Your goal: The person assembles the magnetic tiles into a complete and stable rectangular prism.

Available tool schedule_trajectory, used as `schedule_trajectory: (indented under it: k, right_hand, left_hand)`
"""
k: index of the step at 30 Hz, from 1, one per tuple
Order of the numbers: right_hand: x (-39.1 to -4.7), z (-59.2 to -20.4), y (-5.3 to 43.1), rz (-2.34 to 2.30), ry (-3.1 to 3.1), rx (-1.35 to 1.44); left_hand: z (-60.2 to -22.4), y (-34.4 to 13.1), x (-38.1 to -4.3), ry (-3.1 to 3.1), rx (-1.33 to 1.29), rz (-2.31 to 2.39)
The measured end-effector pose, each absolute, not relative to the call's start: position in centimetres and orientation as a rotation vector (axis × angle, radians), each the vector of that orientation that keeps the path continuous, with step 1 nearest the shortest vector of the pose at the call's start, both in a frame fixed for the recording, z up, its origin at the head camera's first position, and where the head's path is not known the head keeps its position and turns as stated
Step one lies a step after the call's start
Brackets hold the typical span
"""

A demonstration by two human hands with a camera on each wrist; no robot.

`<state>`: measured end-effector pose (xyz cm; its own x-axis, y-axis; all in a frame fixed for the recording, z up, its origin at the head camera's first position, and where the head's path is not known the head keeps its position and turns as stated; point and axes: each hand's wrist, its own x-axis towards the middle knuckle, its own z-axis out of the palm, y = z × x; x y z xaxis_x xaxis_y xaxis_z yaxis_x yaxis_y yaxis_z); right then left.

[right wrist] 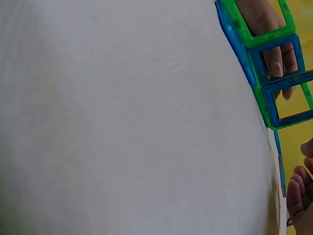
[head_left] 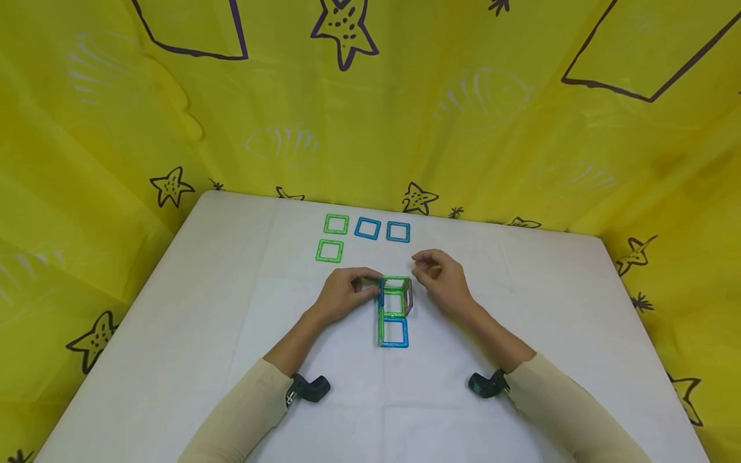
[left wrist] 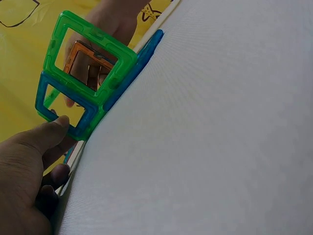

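Observation:
Magnetic tiles joined into a small structure [head_left: 395, 314] stand mid-table: a green-framed box with an orange tile [left wrist: 88, 55] in its side. A blue tile [head_left: 396, 347] lies flat at its near end. The left wall has a green tile [left wrist: 58, 29] and a blue tile [left wrist: 41, 93] side by side. My left hand [head_left: 341, 296] holds this wall at the blue tile, thumb on its lower edge; the other fingers are partly hidden. Just right of the box hovers my right hand [head_left: 446, 283], fingers loosely bent, apart from the tiles, holding nothing.
Beyond the structure lie loose square tiles: two green ones [head_left: 326, 224] [head_left: 318, 251] at left and two blue ones [head_left: 357, 229] [head_left: 389, 233] further right. A white cloth covers the table [head_left: 173, 360]. Behind it hangs a yellow patterned curtain [head_left: 370, 128].

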<state>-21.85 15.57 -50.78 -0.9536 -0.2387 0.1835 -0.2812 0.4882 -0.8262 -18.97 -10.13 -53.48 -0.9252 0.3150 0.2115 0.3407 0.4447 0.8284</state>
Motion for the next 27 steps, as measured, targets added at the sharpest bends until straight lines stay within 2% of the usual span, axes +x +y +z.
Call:
schedule_trajectory:
  k: [27]
  right_hand:
    - [-24.7, -50.2, 14.5, 1.379, -2.752, 0.481]
  left_hand:
    - [-53.0, -10.2, -18.8, -2.568, -0.627, -1.595]
